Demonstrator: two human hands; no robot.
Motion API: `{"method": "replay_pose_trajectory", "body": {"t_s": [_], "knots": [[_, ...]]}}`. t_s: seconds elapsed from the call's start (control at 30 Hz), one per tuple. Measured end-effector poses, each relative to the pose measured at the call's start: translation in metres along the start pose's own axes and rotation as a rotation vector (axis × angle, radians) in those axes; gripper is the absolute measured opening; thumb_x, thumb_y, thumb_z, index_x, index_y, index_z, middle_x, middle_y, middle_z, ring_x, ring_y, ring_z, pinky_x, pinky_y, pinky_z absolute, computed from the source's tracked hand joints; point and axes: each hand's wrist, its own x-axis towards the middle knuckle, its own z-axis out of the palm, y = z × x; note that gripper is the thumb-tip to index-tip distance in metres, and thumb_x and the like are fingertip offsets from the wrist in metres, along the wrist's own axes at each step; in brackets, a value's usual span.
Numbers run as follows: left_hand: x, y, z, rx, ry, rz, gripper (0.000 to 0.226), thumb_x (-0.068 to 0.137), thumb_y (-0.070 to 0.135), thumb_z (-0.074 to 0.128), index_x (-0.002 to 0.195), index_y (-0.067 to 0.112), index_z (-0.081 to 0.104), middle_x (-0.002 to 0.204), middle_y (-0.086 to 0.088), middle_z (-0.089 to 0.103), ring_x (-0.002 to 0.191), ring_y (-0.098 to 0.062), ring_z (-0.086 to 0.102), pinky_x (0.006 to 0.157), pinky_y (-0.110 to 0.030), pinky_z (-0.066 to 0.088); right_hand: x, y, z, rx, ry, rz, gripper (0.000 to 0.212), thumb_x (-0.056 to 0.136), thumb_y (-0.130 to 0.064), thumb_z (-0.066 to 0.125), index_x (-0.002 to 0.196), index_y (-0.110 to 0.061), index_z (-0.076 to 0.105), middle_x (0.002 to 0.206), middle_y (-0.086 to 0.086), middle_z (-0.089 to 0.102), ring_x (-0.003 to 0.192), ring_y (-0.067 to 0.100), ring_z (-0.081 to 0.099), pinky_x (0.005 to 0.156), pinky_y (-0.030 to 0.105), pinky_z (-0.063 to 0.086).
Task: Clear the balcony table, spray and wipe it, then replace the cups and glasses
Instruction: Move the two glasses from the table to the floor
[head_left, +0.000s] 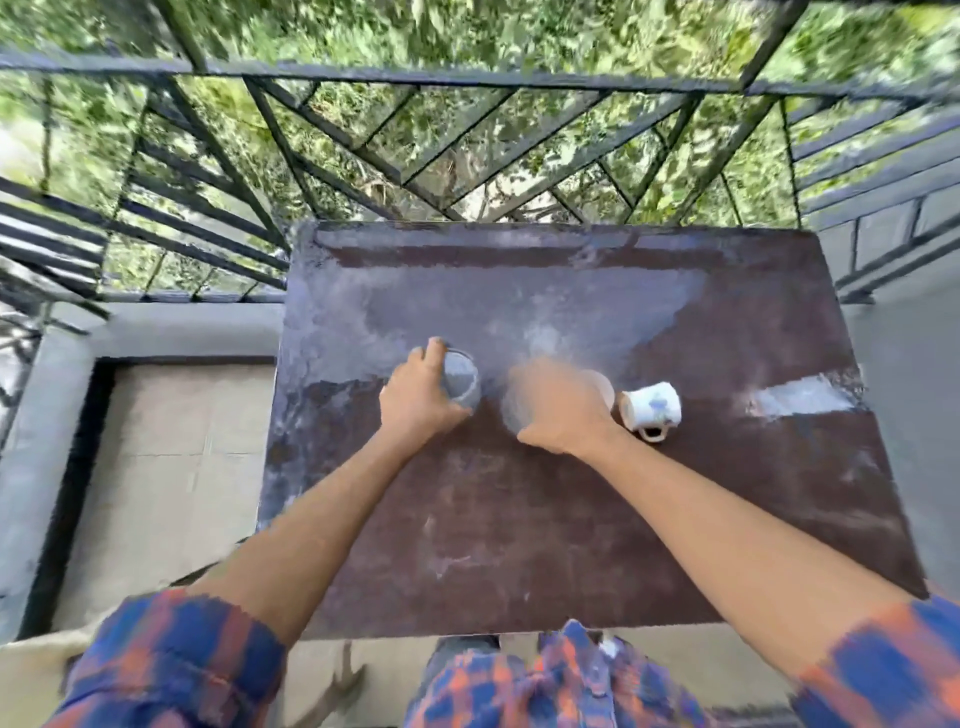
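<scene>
On the table (571, 519), left hand (415, 402) grips a glass (461, 382); blurred right hand's (558, 410) grip unclear.

Counts: 2 clear glasses – 1 (461, 382) approx table centre, gripped by left hand (415, 400); 1 (517, 413) at its 3 o'clock, blurred, under right hand (558, 410). 2 cups – white patterned cup (652, 408) at 3 o'clock of right hand; a 2nd pale cup (602, 387), mostly hidden. 1 table (519, 519). 2 hands.
</scene>
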Motion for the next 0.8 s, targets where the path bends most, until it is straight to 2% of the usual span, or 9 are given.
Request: {"method": "replay_pose_trajectory", "body": {"t_s": [0.2,0.33,0.43,0.53,0.63,0.7,0.8], "knots": [[-0.029,-0.034,-0.014,-0.245,0.078,-0.186,0.085,0.044,0.061,0.076,0.115,0.027,0.042,0.116,-0.004,0.065,0.108,-0.033,0.065,0.081,-0.040,0.050,-0.006,0.003,0.007,0.298,0.084,0.146,0.078,0.057,-0.053,0.085,0.126,-0.034,0.054,0.123,-0.005,0.057,0.109,0.025,0.061,0.089,0.036,0.049],[-0.069,-0.068,-0.025,-0.344,0.187,-0.302,0.085,0.044,0.059,0.078,0.119,0.034,0.046,0.117,0.000,0.068,0.112,-0.028,0.066,0.088,-0.038,0.051,-0.013,-0.006,0.012,0.434,0.163,0.155,0.074,0.053,-0.056,0.089,0.117,-0.036,0.058,0.110,-0.013,0.053,0.104,0.022,0.061,0.077,0.029,0.038],[-0.118,-0.093,-0.027,-0.374,0.293,-0.367,0.095,0.046,0.056,0.083,0.130,0.026,0.050,0.124,-0.002,0.067,0.115,-0.027,0.064,0.093,-0.042,0.053,-0.016,-0.023,0.013,0.505,0.147,0.096,0.075,0.052,-0.060,0.088,0.116,-0.036,0.057,0.118,-0.008,0.062,0.107,0.022,0.060,0.078,0.030,0.037],[-0.176,-0.117,-0.019,-0.426,0.424,-0.476,0.097,0.041,0.063,0.077,0.127,0.027,0.052,0.119,0.000,0.067,0.108,-0.025,0.065,0.089,-0.041,0.054,-0.021,-0.049,0.018,0.586,0.110,0.029,0.076,0.052,-0.060,0.090,0.116,-0.035,0.058,0.118,-0.009,0.064,0.110,0.020,0.061,0.080,0.030,0.038],[-0.240,-0.139,0.003,-0.545,0.556,-0.598,0.086,0.042,0.061,0.079,0.119,0.039,0.049,0.117,-0.001,0.064,0.104,-0.028,0.063,0.088,-0.046,0.055,-0.032,-0.085,0.029,0.652,0.053,-0.075,0.073,0.054,-0.055,0.093,0.115,-0.031,0.060,0.112,-0.010,0.062,0.109,0.020,0.061,0.082,0.031,0.041],[-0.284,-0.152,0.026,-0.587,0.631,-0.691,0.078,0.045,0.056,0.084,0.113,0.054,0.047,0.113,0.002,0.062,0.104,-0.028,0.063,0.088,-0.045,0.055,-0.040,-0.113,0.039,0.662,-0.031,-0.152,0.073,0.056,-0.054,0.092,0.116,-0.030,0.059,0.117,-0.008,0.063,0.111,0.022,0.061,0.090,0.037,0.047],[-0.337,-0.171,0.055,-0.653,0.735,-0.841,0.076,0.043,0.050,0.087,0.107,0.062,0.047,0.111,0.001,0.066,0.103,-0.026,0.067,0.091,-0.048,0.056,-0.056,-0.156,0.053,0.621,-0.140,-0.276,0.074,0.058,-0.055,0.091,0.119,-0.030,0.058,0.122,-0.005,0.065,0.114,0.022,0.061,0.097,0.043,0.048]]}}
